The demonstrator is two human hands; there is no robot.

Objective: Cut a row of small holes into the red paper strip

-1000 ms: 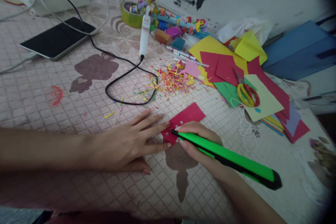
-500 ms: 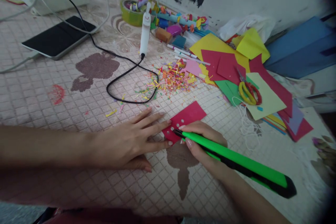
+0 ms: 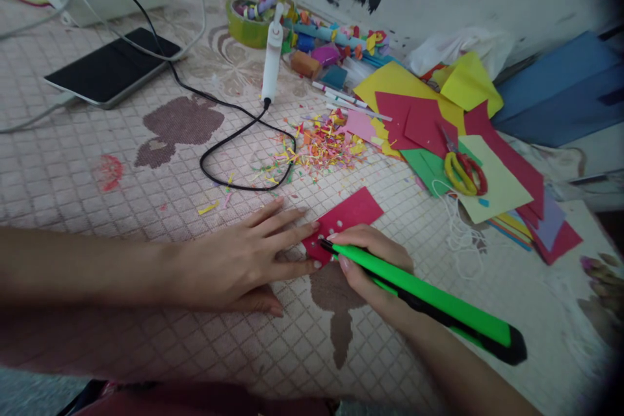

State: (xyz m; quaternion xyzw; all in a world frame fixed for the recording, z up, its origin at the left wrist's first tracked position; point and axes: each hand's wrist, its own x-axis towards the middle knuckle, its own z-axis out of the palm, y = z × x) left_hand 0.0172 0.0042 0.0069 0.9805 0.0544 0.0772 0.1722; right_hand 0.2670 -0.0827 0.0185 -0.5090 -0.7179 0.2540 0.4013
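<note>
A small red paper strip (image 3: 358,208) with several pale round holes or dots lies on the patterned tablecloth. My left hand (image 3: 248,260) is flat with fingers spread, its fingertips pressing the strip's left end. In my right hand (image 3: 375,260) is a green and black utility knife (image 3: 429,292), gripped near its front like a pen. Its dark tip touches or hovers just over the dots on the strip; the blade itself is too small to make out. The knife's rear end points toward the lower right.
Paper scraps (image 3: 329,143) lie beyond the strip, beside a white corded stick tool (image 3: 272,65) and its looped black cable. Scissors (image 3: 463,172) rest on coloured paper sheets (image 3: 497,169) at right, near white string (image 3: 461,234). A tablet (image 3: 114,68) lies far left, tape roll (image 3: 246,29) at back.
The knife's rear end has swung left and slightly down, and my right hand has shifted slightly left. My left hand keeps the red strip in place.
</note>
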